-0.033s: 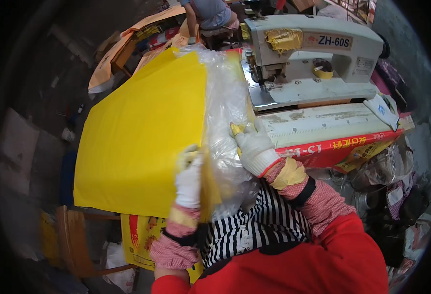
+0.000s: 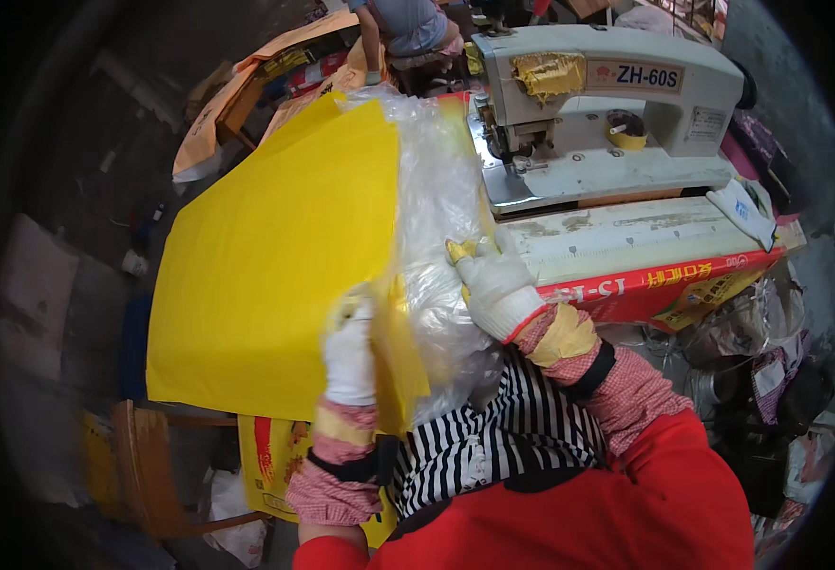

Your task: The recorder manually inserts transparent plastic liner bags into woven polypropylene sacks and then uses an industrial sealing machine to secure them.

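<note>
A large yellow sheet-like stack [image 2: 265,266], probably woven bags, slopes away in front of me on the left. Crinkled clear plastic film [image 2: 436,204] sticks out along its right side. My left hand [image 2: 351,351], in a white glove, is over the near right part of the yellow, beside its lifted edge. Its fingers look curled but are smeared by motion, so any hold is hidden. My right hand [image 2: 498,290], gloved with yellow covering on a fingertip, closes on the clear film by the machine table. Checked sleeve covers are on both forearms.
A white industrial sewing machine [image 2: 617,123] stands at the far right, a yellow tape roll [image 2: 626,131] on its bed. Before it runs a ruled table edge [image 2: 626,237] with a red printed panel and a white glove [image 2: 742,211]. Behind, a person [image 2: 408,28] sits. A wooden chair [image 2: 142,465] stands near left.
My left hand has shifted slightly left and down over the yellow stack, and the lifted yellow edge beside it has moved a little. My right hand stays in place.
</note>
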A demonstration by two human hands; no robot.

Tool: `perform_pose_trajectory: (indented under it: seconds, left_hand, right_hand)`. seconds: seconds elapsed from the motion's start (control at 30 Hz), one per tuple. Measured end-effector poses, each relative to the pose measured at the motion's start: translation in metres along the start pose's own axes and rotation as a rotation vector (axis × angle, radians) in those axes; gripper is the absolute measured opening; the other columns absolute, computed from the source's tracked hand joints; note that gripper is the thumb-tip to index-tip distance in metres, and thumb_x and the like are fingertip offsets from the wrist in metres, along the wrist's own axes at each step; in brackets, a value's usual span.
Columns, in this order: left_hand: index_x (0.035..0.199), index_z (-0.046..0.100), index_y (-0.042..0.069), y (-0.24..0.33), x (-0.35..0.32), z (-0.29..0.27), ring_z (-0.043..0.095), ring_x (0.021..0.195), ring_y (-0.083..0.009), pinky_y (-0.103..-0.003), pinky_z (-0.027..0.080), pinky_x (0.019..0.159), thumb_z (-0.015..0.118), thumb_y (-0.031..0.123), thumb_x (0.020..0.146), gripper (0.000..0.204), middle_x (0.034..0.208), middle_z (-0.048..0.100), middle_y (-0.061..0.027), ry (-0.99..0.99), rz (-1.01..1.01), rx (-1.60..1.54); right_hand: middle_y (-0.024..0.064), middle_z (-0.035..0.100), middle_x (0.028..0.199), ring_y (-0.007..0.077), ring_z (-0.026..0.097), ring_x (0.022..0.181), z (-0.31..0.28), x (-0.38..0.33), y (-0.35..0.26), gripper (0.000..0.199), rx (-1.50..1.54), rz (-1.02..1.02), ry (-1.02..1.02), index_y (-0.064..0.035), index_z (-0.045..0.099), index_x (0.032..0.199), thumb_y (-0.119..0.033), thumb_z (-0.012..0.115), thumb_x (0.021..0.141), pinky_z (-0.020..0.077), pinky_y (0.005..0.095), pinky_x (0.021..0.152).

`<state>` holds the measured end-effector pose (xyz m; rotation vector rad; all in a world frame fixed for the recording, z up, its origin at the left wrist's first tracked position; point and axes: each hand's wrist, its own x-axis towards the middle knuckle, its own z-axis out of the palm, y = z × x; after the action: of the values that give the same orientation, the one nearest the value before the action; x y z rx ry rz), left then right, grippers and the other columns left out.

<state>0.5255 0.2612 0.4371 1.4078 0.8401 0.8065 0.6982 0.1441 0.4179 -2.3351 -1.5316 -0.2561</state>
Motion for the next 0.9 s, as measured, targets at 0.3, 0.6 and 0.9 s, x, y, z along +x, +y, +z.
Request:
perform_pose_trajectory:
  seconds: [0.3,0.6,0.9]
  left_hand:
    - [0.097,0.062,-0.001,0.075,0.027,-0.043,0.056,0.086,-0.0106,-0.024,0.044,0.08,0.058,0.015,0.09,0.018,0.093,0.062,-0.0038,-0.057,0.36,0.184]
    - [0.089,0.063,-0.002,0.131,-0.034,-0.077,0.056,0.068,-0.0097,-0.023,0.046,0.066,0.063,0.003,0.08,0.01,0.081,0.063,-0.0029,-0.195,0.196,0.423]
    - [0.096,0.066,0.002,0.167,0.015,-0.04,0.061,0.084,-0.0267,-0.034,0.048,0.076,0.07,0.016,0.076,0.024,0.101,0.064,-0.0118,-0.726,0.405,0.877]
  right_hand:
    - [0.013,0.068,0.085,0.0303,0.064,0.083,0.012,0.01,-0.11,0.024,0.317,-0.829,-0.343,-0.0076,0.069,0.087,-0.024,0.057,0.075,0.0473,0.0455,0.08]
    - [0.0174,0.064,0.082,0.0325,0.061,0.069,0.074,0.091,-0.082,0.028,0.965,-0.387,-0.008,-0.0057,0.064,0.094,-0.028,0.064,0.078,0.0487,0.037,0.061]
    - [0.0243,0.062,0.091,0.0385,0.061,0.082,0.07,0.188,-0.087,0.063,1.339,0.225,0.383,0.0003,0.046,0.121,-0.052,0.049,0.086,0.0486,0.043,0.07]
